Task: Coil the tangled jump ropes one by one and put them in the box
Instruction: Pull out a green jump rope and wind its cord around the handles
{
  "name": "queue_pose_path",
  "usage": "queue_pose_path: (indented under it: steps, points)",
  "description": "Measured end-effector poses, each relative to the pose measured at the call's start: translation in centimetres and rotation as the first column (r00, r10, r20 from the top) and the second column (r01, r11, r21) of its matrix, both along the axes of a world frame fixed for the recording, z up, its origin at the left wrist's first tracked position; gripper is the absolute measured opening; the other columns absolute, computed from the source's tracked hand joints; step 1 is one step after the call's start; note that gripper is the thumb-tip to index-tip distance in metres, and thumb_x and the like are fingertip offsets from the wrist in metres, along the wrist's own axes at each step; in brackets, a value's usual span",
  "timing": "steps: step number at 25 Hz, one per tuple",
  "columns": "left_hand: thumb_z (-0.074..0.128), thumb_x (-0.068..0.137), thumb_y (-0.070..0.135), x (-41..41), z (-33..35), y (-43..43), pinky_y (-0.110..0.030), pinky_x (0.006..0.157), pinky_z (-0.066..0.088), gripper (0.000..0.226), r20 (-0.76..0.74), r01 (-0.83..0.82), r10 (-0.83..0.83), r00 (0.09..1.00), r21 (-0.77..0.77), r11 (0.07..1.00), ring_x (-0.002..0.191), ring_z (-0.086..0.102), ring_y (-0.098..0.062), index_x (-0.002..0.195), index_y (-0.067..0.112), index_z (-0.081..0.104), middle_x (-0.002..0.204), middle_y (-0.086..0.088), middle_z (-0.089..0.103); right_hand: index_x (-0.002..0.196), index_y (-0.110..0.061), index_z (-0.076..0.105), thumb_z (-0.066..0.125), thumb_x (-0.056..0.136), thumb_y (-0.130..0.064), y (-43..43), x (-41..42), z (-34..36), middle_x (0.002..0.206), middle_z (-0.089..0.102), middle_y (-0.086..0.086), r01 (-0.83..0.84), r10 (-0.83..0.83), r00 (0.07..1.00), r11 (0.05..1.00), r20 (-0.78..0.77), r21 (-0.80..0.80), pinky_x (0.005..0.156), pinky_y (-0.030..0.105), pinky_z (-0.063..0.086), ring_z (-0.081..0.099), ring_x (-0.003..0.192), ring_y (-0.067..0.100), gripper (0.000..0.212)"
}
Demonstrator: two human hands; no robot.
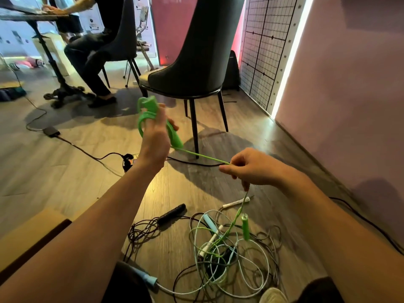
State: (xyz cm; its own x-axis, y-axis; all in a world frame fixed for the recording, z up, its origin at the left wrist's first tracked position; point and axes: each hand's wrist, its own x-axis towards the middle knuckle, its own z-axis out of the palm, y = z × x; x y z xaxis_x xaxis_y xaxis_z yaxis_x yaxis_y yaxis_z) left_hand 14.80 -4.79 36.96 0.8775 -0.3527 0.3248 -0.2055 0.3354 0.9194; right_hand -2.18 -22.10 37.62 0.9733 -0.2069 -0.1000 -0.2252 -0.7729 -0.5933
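My left hand (155, 138) is raised and shut on a green jump rope handle (175, 136) with green loops (145, 112) wound around it. A taut green cord (203, 157) runs from there to my right hand (251, 169), which pinches it. Below that hand the cord drops to the second green handle (245, 226), dangling over a tangled pile of ropes (231, 256) on the floor. The pile holds white, light blue and dark cords. A black handle (171, 213) lies to the left of the pile. A cardboard box edge (32, 235) shows at lower left.
A dark chair (194, 68) stands just beyond my hands. Another person sits on a second chair (122, 40) at a table (32, 16) at upper left. Black power cables and an adapter (51, 131) cross the wooden floor. A wall (349, 106) runs along the right.
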Motion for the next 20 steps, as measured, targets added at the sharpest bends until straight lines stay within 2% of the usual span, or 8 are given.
queue_pose_path:
  steps: [2, 3, 5, 7, 10, 13, 16, 20]
  points:
    - [0.041, 0.104, 0.036, -0.7, -0.6, -0.2, -0.051, 0.078, 0.053, 0.031, 0.235, 0.025, -0.148, 0.961, 0.46, 0.888, 0.074, 0.054, -0.02, 0.104, 0.01, 0.057, 0.085, -0.008, 0.054, 0.067, -0.013, 0.063, 0.06, 0.095, -0.046, 0.1, 0.1, 0.4, 0.053, 0.057, -0.003, 0.064, -0.039, 0.956, 0.995, 0.289, -0.077, 0.052, 0.024, 0.04, 0.05, 0.045, 0.005, 0.043]
    - [0.039, 0.104, 0.04, -1.4, -0.6, -0.4, -0.055, 0.079, 0.053, 0.039, 0.21, 0.091, -0.272, 0.939, 0.611, 0.786, 0.074, 0.054, -0.022, 0.104, 0.007, 0.059, 0.085, -0.01, 0.055, 0.063, -0.019, 0.06, 0.061, 0.094, -0.045, 0.2, 0.2, 0.7, 0.053, 0.052, -0.005, 0.105, -0.049, 0.899, 0.989, 0.435, -0.107, 0.05, 0.023, 0.036, 0.045, 0.046, 0.007, 0.041]
    - [0.03, 0.101, 0.054, -3.0, -0.1, -0.8, -0.048, 0.074, 0.053, 0.056, 0.046, 0.281, -0.465, 0.884, 0.743, 0.607, 0.07, 0.054, -0.023, 0.097, 0.008, 0.061, 0.08, -0.01, 0.055, 0.06, -0.029, 0.052, 0.063, 0.092, -0.049, 0.4, 0.1, 1.2, 0.052, 0.048, -0.008, 0.157, -0.041, 0.808, 0.977, 0.588, -0.147, 0.048, 0.026, 0.034, 0.042, 0.048, 0.009, 0.039]
    - [0.025, 0.09, 0.068, -4.3, 0.7, -0.9, -0.037, 0.062, 0.049, 0.067, -0.169, 0.489, -0.569, 0.804, 0.732, 0.474, 0.06, 0.052, -0.018, 0.09, 0.01, 0.059, 0.07, -0.005, 0.053, 0.061, -0.028, 0.052, 0.063, 0.087, -0.058, 0.4, -0.1, 1.2, 0.051, 0.046, -0.008, 0.208, -0.068, 0.775, 0.966, 0.628, -0.153, 0.048, 0.027, 0.033, 0.041, 0.048, 0.009, 0.042]
    - [0.027, 0.092, 0.068, -5.0, 1.1, -0.6, -0.027, 0.05, 0.04, 0.061, -0.405, 0.774, -0.687, 0.604, 0.504, 0.383, 0.046, 0.04, -0.014, 0.079, 0.014, 0.053, 0.058, 0.001, 0.043, 0.057, -0.021, 0.043, 0.061, 0.081, -0.068, -0.1, -0.4, 0.9, 0.051, 0.041, -0.008, 0.318, -0.223, 0.809, 0.944, 0.543, -0.085, 0.048, 0.026, 0.029, 0.036, 0.048, 0.008, 0.056]
    - [0.023, 0.099, 0.063, -4.9, 1.8, -0.5, -0.024, 0.043, 0.036, 0.058, -0.449, 0.881, -0.8, 0.399, -0.054, 0.47, 0.038, 0.036, -0.008, 0.074, 0.017, 0.048, 0.052, 0.005, 0.038, 0.059, -0.014, 0.045, 0.042, 0.084, -0.077, -0.8, -0.2, -0.5, 0.054, 0.041, 0.0, 0.242, -0.245, 0.932, 0.969, 0.268, 0.043, 0.051, 0.026, 0.034, 0.037, 0.044, 0.008, 0.067]
    - [0.027, 0.102, 0.056, -4.1, 2.2, -0.7, -0.024, 0.055, 0.043, 0.048, -0.325, 0.684, -0.821, 0.469, -0.454, 0.571, 0.049, 0.041, -0.008, 0.088, 0.016, 0.05, 0.064, 0.005, 0.04, 0.065, -0.01, 0.053, 0.034, 0.09, -0.074, -1.5, -0.1, -2.4, 0.059, 0.056, 0.009, 0.14, -0.145, 0.989, 0.976, 0.017, 0.166, 0.071, 0.033, 0.05, 0.057, 0.048, 0.013, 0.071]
    - [0.033, 0.105, 0.042, -3.6, 1.4, -1.0, -0.03, 0.077, 0.049, 0.033, -0.317, 0.427, -0.688, 0.653, -0.596, 0.68, 0.069, 0.049, -0.014, 0.106, 0.012, 0.045, 0.08, -0.002, 0.045, 0.07, -0.013, 0.058, 0.043, 0.096, -0.062, -1.4, 0.6, -2.8, 0.06, 0.066, 0.003, 0.12, -0.12, 0.993, 0.985, -0.009, 0.125, 0.075, 0.035, 0.052, 0.065, 0.056, 0.013, 0.058]
